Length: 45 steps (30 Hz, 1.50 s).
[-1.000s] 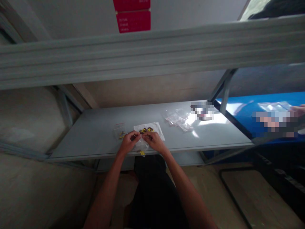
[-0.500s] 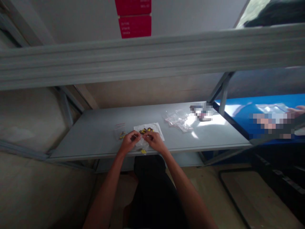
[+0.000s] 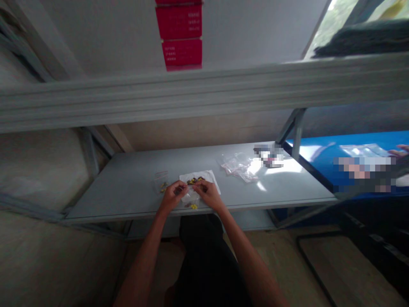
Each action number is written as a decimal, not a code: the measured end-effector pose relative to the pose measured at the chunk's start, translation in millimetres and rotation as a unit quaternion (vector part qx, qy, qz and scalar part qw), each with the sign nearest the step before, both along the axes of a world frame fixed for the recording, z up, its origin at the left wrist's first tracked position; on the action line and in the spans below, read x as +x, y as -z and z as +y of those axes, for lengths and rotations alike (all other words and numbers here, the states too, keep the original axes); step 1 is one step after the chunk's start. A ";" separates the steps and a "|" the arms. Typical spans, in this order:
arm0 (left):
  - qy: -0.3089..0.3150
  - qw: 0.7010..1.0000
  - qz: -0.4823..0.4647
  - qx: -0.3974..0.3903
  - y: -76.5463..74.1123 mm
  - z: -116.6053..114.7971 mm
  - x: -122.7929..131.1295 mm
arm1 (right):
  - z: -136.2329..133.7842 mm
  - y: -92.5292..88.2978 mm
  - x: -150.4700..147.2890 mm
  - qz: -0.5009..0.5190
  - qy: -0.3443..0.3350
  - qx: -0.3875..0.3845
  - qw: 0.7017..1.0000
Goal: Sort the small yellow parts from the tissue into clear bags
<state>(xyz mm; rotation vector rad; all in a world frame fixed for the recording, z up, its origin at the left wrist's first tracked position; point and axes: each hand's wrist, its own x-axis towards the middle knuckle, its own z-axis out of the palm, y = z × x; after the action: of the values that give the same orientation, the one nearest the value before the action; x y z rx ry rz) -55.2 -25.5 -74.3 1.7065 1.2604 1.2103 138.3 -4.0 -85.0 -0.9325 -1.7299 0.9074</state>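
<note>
Between my two hands a small clear plastic bag [image 3: 191,198] hangs at the table's front edge, with yellow pieces [image 3: 194,207] at its bottom. My left hand [image 3: 173,195] pinches the bag's top on one side. On the other side my right hand [image 3: 207,194] is closed on the same top edge. Just beyond my fingers a white sheet or flat bag [image 3: 211,177] carries a pile of small yellow and dark pieces [image 3: 195,180]. Left of my left hand lies another clear bag [image 3: 161,181] with a few yellowish pieces inside.
Several clear plastic bags [image 3: 239,166] lie on the grey table [image 3: 128,183] to the right. A thick grey beam [image 3: 204,100] crosses above the table. At the far right, a co-worker's hand [image 3: 399,151] is over a blue table [image 3: 315,160].
The whole view has tilted up slightly, so everything sits lower. Both hands keep their grip on the bag, and its yellow pieces now appear over the table's edge.
</note>
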 end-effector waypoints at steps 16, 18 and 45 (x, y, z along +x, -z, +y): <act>-0.037 0.999 -0.021 -0.002 3.4 1.5 -3.1 | -0.9 -2.1 -2.6 -0.028 0.004 0.012 1.000; -0.026 0.999 -0.030 -0.004 3.9 1.4 -3.0 | -1.8 -3.3 -1.3 -0.022 0.003 0.020 1.000; -0.015 1.000 -0.003 -0.008 5.3 4.1 -4.4 | -1.8 -4.8 -2.7 -0.049 -0.033 0.043 0.997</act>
<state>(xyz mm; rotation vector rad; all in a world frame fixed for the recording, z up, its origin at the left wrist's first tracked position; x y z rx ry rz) -59.6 -21.3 -79.6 1.6762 1.2937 1.2187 135.6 -5.7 -80.2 -0.8818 -1.8782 0.8343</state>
